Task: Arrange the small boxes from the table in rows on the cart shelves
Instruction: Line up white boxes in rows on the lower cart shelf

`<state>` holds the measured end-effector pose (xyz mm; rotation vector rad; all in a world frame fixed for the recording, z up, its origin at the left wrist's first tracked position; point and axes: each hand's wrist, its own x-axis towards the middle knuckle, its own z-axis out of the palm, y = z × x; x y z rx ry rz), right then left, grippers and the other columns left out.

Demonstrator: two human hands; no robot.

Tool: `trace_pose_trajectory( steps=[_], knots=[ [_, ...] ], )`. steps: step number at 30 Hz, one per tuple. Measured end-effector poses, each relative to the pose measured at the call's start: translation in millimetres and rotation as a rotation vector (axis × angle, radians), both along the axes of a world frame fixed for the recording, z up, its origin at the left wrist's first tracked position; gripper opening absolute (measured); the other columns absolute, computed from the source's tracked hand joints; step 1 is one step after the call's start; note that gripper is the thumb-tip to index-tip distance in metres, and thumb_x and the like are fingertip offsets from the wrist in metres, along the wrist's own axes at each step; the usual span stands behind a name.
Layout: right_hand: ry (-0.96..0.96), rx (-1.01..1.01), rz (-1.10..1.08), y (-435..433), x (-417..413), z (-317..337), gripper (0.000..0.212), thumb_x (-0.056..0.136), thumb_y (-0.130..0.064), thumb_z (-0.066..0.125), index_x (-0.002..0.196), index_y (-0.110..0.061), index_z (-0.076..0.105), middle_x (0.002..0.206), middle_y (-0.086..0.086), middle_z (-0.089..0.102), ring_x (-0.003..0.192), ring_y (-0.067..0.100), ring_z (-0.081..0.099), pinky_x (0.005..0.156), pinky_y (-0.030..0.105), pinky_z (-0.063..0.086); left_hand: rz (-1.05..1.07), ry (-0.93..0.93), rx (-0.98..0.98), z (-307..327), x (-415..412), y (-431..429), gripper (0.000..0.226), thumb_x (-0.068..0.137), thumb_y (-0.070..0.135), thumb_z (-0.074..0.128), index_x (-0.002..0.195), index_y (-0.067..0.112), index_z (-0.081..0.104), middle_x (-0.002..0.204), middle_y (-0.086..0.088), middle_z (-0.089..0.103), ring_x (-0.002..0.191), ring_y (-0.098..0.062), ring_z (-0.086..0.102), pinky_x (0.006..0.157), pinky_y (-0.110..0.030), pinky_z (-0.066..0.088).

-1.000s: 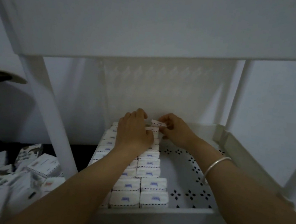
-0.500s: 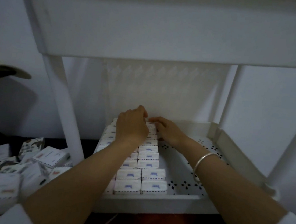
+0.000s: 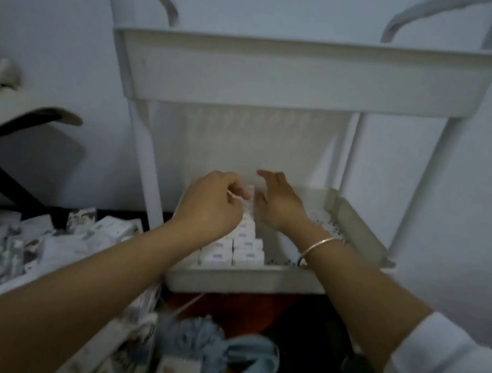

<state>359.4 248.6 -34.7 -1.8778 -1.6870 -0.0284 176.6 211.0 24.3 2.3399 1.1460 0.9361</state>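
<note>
Cart: a white cart (image 3: pixel 304 80) is seen filling the middle of the frame, with its upper shelf across the top and its lower shelf (image 3: pixel 244 277) below centre.
Boxes on shelf: small white boxes (image 3: pixel 246 247) are lined up in rows along the left part of the lower shelf, running from the front rim toward the back.
Boxes on table: loose small boxes (image 3: pixel 106 229) are heaped at the left and lower left of the frame.
Left hand: the left hand (image 3: pixel 210 210) is held over the back of the rows with its fingers curled; whether a box is pinched cannot be told.
Right hand: the right hand (image 3: pixel 280 205) is held just right of it, fingers spread and loose, with nothing gripped.
Wrist: a silver bracelet (image 3: pixel 322 246) is worn on the right wrist.
Lower right: a white sleeve (image 3: pixel 447 368) is seen.
Bottom centre: a blue fluffy pompom (image 3: pixel 195 342) is seen, blurred.
</note>
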Motion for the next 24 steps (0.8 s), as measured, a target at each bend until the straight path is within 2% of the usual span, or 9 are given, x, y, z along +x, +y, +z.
trace_pose_trajectory(
  steps=[2, 6, 9, 11, 14, 17, 20, 22, 24],
  knots=[
    [-0.021, -0.017, 0.06, -28.3, -8.8, 11.4, 0.051, 0.094, -0.018, 0.05, 0.143, -0.016, 0.039, 0.139, 0.014, 0.042, 0.12, 0.03, 0.051, 0.095, 0.038, 0.046, -0.089, 0.101, -0.064, 0.0, -16.0, -29.5, 0.032, 0.085, 0.003, 0.049, 0.084, 0.03, 0.067, 0.095, 0.009, 0.068, 0.074, -0.007, 0.062, 0.064, -0.02, 0.05],
    [-0.048, -0.011, 0.175, -102.8, -29.6, 25.2, 0.038, 0.092, -0.015, 0.055, 0.13, -0.018, 0.054, 0.124, 0.003, 0.057, 0.108, 0.017, 0.055, 0.092, 0.033, 0.046, -0.271, 0.269, -0.156, -7.4, -46.7, -92.7, 0.025, 0.088, 0.012, 0.056, 0.081, 0.033, 0.068, 0.081, 0.008, 0.07, 0.069, -0.006, 0.062, 0.068, -0.024, 0.053],
    [-0.022, -0.077, 0.255, -165.2, -43.5, 23.8, 0.029, 0.093, -0.02, 0.057, 0.121, -0.024, 0.058, 0.115, -0.007, 0.061, 0.096, 0.009, 0.058, 0.083, 0.028, 0.049, -0.423, 0.35, -0.238, -13.9, -64.5, -136.1, 0.012, 0.09, 0.024, 0.062, 0.09, 0.034, 0.067, 0.088, 0.014, 0.069, 0.081, 0.002, 0.063, 0.077, -0.025, 0.054],
    [-0.007, -0.151, 0.279, -203.1, -46.9, 23.2, 0.024, 0.093, -0.023, 0.058, 0.117, -0.026, 0.06, 0.113, -0.01, 0.06, 0.095, 0.007, 0.059, 0.083, 0.028, 0.051, -0.471, 0.404, -0.204, -16.1, -73.6, -157.7, 0.008, 0.089, 0.037, 0.063, 0.096, 0.038, 0.065, 0.096, 0.022, 0.064, 0.09, 0.007, 0.059, 0.083, -0.022, 0.052],
    [0.017, -0.243, 0.276, -255.7, -48.0, 21.0, 0.017, 0.093, -0.026, 0.059, 0.11, -0.029, 0.061, 0.107, -0.013, 0.06, 0.092, 0.003, 0.058, 0.083, 0.029, 0.053, -0.448, 0.471, -0.101, -16.0, -83.9, -186.7, 0.034, 0.078, 0.064, 0.058, 0.106, 0.045, 0.056, 0.104, 0.027, 0.054, 0.098, 0.011, 0.051, 0.085, -0.019, 0.048],
    [0.09, -0.22, 0.215, -297.0, -52.8, 8.1, 0.012, 0.092, -0.027, 0.06, 0.101, -0.035, 0.06, 0.099, -0.018, 0.057, 0.086, -0.001, 0.056, 0.075, 0.022, 0.051, -0.436, 0.605, 0.034, -23.3, -90.6, -210.5, 0.067, 0.066, 0.084, 0.048, 0.123, 0.05, 0.04, 0.12, 0.03, 0.04, 0.109, 0.009, 0.039, 0.093, -0.02, 0.04],
    [0.134, -0.143, 0.113, -317.9, -62.2, -16.9, 0.006, 0.091, -0.032, 0.06, 0.096, -0.035, 0.06, 0.098, -0.019, 0.054, 0.092, -0.003, 0.051, 0.077, 0.017, 0.045, -0.395, 0.656, 0.127, -43.8, -94.6, -226.5, 0.089, 0.064, 0.089, 0.042, 0.14, 0.046, 0.022, 0.138, 0.028, 0.023, 0.125, 0.005, 0.024, 0.102, -0.02, 0.028],
    [0.051, -0.126, 0.08, -322.1, -66.1, -32.0, 0.01, 0.09, -0.036, 0.059, 0.1, -0.034, 0.059, 0.102, -0.02, 0.051, 0.098, -0.002, 0.046, 0.082, 0.018, 0.041, -0.369, 0.633, 0.154, -60.5, -95.8, -233.4, 0.095, 0.066, 0.089, 0.036, 0.146, 0.042, 0.014, 0.149, 0.023, 0.013, 0.135, -0.001, 0.016, 0.109, -0.021, 0.02],
    [-0.07, -0.098, 0.066, -321.3, -67.2, -39.9, 0.016, 0.091, -0.038, 0.057, 0.106, -0.033, 0.059, 0.106, -0.019, 0.05, 0.103, 0.0, 0.042, 0.084, 0.02, 0.039, -0.352, 0.61, 0.176, -74.7, -95.4, -236.5, 0.093, 0.069, 0.085, 0.031, 0.148, 0.039, 0.014, 0.155, 0.017, 0.01, 0.141, -0.006, 0.012, 0.11, -0.022, 0.011]
  ],
)
